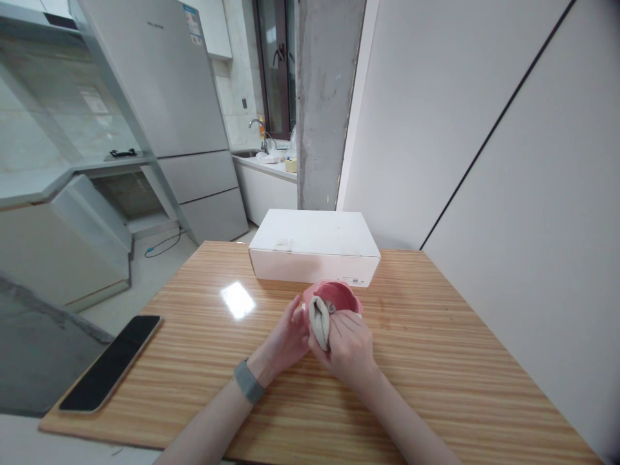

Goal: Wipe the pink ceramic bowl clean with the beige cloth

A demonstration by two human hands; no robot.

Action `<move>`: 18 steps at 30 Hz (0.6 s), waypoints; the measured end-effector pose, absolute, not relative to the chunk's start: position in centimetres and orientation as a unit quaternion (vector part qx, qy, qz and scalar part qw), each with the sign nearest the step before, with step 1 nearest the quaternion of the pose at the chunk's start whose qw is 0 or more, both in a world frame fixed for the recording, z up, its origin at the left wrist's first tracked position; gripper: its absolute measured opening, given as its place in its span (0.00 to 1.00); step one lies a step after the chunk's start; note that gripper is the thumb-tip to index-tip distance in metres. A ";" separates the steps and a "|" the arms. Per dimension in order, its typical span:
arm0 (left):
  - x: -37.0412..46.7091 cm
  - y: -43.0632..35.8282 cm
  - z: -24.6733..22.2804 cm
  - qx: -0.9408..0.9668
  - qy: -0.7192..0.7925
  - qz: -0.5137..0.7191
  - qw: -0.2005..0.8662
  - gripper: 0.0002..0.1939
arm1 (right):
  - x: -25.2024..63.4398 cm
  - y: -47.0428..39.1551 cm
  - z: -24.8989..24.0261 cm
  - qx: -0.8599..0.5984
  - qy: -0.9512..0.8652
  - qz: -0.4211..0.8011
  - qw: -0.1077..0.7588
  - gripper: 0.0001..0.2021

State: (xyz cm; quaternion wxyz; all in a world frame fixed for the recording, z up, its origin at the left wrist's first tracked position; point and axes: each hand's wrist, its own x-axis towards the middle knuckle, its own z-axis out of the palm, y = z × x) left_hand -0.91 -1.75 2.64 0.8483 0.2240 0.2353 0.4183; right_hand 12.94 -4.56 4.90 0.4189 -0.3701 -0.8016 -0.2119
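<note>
A pink bowl (346, 292) with an uneven rim is tilted so that its inside faces partly toward me, near the middle of the table. Against its left side, my left hand (289, 337) cups it, with a grey band around the wrist. A folded, pale grey-beige cloth (318, 321) is gripped in my right hand (346, 345), whose fingers reach over the near rim into the bowl. Part of the cloth shows inside the bowl; the fingertips of the right hand are hidden. Whether the bowl's base touches the table I cannot tell.
A closed white box (314, 234) lies just behind the bowl on the wood-grain table (436, 361). At the table's left edge rests a dark-screened tablet (113, 365). A fridge (159, 84), a concrete pillar (327, 103) and a sink counter (266, 177) stand beyond.
</note>
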 end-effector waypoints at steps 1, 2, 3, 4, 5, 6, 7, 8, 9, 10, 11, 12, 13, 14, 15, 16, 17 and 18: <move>-0.9 -1.8 2.6 0.219 0.229 0.419 0.851 0.20 | 12.8 -4.6 4.9 -0.373 -0.797 -0.212 0.425 0.09; -0.8 -1.8 2.5 0.213 0.221 0.419 0.854 0.20 | 12.7 -4.6 4.9 -0.377 -0.793 -0.212 0.429 0.09; -0.8 -1.8 2.5 0.207 0.213 0.418 0.859 0.19 | 12.6 -4.7 4.9 -0.380 -0.792 -0.211 0.430 0.09; -0.7 -1.8 2.5 0.201 0.205 0.414 0.864 0.19 | 12.5 -4.7 4.8 -0.381 -0.792 -0.210 0.428 0.08; -0.7 -1.8 2.6 0.194 0.197 0.410 0.869 0.18 | 12.4 -4.7 4.7 -0.382 -0.794 -0.209 0.424 0.08; -0.7 -1.9 2.6 0.186 0.191 0.404 0.875 0.17 | 12.3 -4.7 4.6 -0.382 -0.796 -0.209 0.420 0.07; -0.7 -1.9 2.7 0.179 0.189 0.398 0.880 0.17 | 12.3 -4.7 4.5 -0.381 -0.798 -0.208 0.418 0.07; -0.7 -1.9 2.7 0.174 0.189 0.394 0.882 0.17 | 12.2 -4.7 4.4 -0.380 -0.799 -0.207 0.417 0.06; -0.7 -1.9 2.7 0.172 0.191 0.393 0.883 0.18 | 12.2 -4.7 4.3 -0.380 -0.799 -0.205 0.418 0.06; -0.8 -1.9 2.7 0.171 0.193 0.394 0.882 0.18 | 12.1 -4.7 4.2 -0.379 -0.800 -0.201 0.420 0.06; -0.8 -1.9 2.7 0.173 0.195 0.397 0.880 0.19 | 12.1 -4.7 4.1 -0.379 -0.800 -0.196 0.422 0.06; -0.9 -1.9 2.6 0.177 0.197 0.400 0.877 0.19 | 12.1 -4.7 4.1 -0.379 -0.801 -0.190 0.423 0.06; -0.9 -1.9 2.5 0.181 0.198 0.404 0.875 0.20 | 12.1 -4.7 4.1 -0.379 -0.802 -0.183 0.425 0.06; -0.9 -1.9 2.4 0.186 0.199 0.405 0.873 0.21 | 12.1 -4.7 4.1 -0.378 -0.803 -0.177 0.425 0.06; -0.9 -1.8 2.3 0.191 0.197 0.406 0.872 0.22 | 12.1 -4.8 4.1 -0.377 -0.805 -0.171 0.426 0.06; -0.9 -1.8 2.3 0.198 0.194 0.407 0.871 0.23 | 12.0 -4.8 4.2 -0.375 -0.807 -0.165 0.426 0.05; -0.9 -1.8 2.3 0.206 0.190 0.407 0.869 0.24 | 12.0 -4.8 4.3 -0.371 -0.810 -0.159 0.426 0.05; -0.9 -1.7 2.3 0.215 0.190 0.408 0.867 0.25 | 12.0 -4.9 4.4 -0.366 -0.813 -0.155 0.425 0.05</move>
